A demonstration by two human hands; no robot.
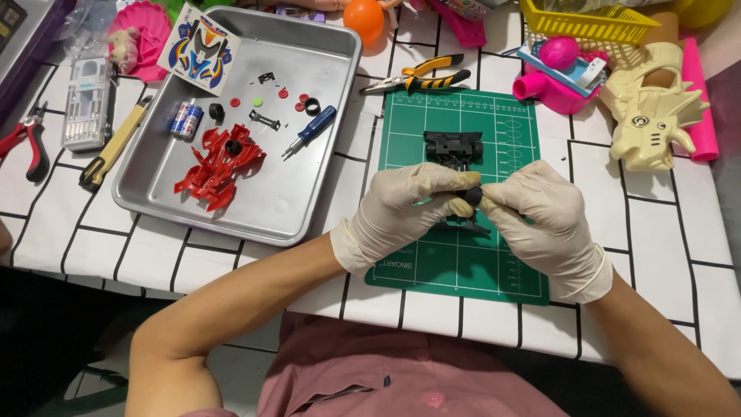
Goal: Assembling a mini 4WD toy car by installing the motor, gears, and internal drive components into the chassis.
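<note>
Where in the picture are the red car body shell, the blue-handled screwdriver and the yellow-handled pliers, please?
Red car body shell (218, 167): head view, on the middle of the shell.
Blue-handled screwdriver (318, 123): head view, on the blue handle.
Yellow-handled pliers (421, 75): head view, near the pivot where the handles meet.

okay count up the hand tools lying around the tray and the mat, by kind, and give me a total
Pliers: 2, red-handled pliers at the far left, yellow-and-black pliers above the green mat.
Screwdrivers: 1, blue screwdriver inside the metal tray.
Knives: 1, yellow-handled knife left of the tray.
Bit sets: 1, clear bit case.
Total: 5
</note>
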